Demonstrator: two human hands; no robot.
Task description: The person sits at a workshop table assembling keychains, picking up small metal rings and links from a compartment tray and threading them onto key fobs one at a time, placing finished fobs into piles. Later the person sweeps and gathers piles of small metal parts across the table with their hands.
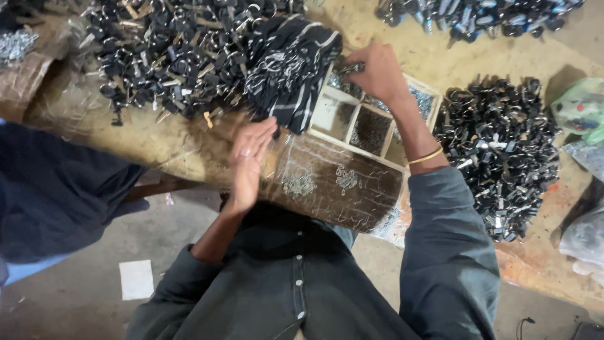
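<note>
My right hand (377,72) reaches over a wooden divided tray (336,135) and pinches a small dark metal piece at its far compartments. My left hand (248,164) hovers edge-on above the plastic-wrapped board (327,189), fingers together and slightly curled, holding nothing that I can see. A black-and-white striped cloth (289,63) lies between the hands. A gold bangle (426,156) sits on my right wrist. Small silver parts (299,184) lie on the board near the left hand.
A large heap of black metal parts (170,50) fills the far left. Another heap (497,151) lies to the right of the tray, a third (478,16) at the top right. Plastic bags (582,113) sit at the right edge. A dark blue cloth (56,189) is at the left.
</note>
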